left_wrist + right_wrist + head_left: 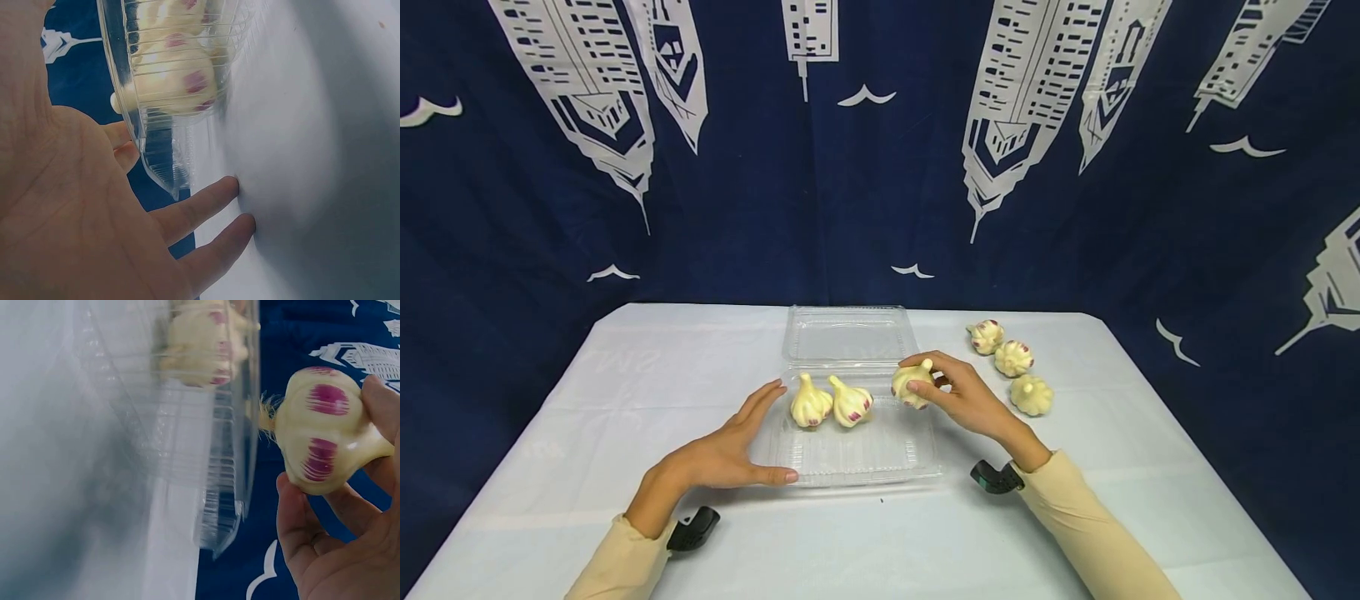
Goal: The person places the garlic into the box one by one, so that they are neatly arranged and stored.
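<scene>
A clear plastic container (857, 454) lies with its lid (850, 335) folded back behind it. Two garlic bulbs (811, 405) (851, 403) stand side by side in its left and middle part. My right hand (966, 396) pinches a third bulb (910, 385) (322, 428) between thumb and fingers over the container's right back part; the right wrist view shows it above the rim. My left hand (726, 446) (81, 206) is spread around the container's left side, fingers extended, thumb by the front left corner.
Three more garlic bulbs (986, 337) (1013, 358) (1032, 395) lie in a slanting row on the white table (647, 367), right of the container. A dark blue curtain (737, 208) with white printed buildings hangs behind the table.
</scene>
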A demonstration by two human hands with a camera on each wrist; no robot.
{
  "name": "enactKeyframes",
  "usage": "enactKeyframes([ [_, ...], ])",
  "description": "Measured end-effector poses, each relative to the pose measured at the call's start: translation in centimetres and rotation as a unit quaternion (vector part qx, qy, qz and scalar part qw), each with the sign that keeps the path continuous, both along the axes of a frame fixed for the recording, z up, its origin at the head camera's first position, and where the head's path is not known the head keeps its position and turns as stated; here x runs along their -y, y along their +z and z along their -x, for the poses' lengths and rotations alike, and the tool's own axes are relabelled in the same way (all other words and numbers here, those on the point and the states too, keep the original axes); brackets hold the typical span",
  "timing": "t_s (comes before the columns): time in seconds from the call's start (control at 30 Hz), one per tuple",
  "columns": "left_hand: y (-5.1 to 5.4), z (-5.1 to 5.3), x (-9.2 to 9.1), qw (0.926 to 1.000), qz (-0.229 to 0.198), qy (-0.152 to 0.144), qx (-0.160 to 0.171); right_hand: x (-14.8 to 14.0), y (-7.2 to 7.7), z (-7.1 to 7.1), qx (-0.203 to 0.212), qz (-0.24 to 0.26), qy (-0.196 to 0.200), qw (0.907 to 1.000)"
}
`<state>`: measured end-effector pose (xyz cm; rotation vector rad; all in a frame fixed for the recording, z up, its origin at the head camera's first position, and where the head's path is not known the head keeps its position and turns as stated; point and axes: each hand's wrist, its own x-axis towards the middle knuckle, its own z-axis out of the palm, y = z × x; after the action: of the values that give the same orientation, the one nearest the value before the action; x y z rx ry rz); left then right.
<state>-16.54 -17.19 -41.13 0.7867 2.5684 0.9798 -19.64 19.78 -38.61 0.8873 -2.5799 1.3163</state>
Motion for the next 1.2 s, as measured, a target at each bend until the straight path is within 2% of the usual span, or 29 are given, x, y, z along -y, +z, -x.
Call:
enactKeyframes([
  [0.03,0.0,0.0,0.0,1.0,0.0,0.0,0.0,0.0,-0.5,0.4,0.001,-0.006,0.001,1.0],
  [0.33,-0.2,0.1,0.0,1.0,-0.006,-0.002,-0.002,0.9,-0.8,1.1,-0.014,-0.044,-0.013,0.9988],
  [0.63,-0.2,-0.1,0.1,1.0,-0.008,0.0,0.001,1.5,-0.9,1.6,-0.012,-0.061,0.007,0.998],
  [1.2,0.0,-0.1,0.1,0.9999,-0.004,0.004,0.01,2.1,-0.8,2.4,-0.021,-0.123,0.011,0.9921],
])
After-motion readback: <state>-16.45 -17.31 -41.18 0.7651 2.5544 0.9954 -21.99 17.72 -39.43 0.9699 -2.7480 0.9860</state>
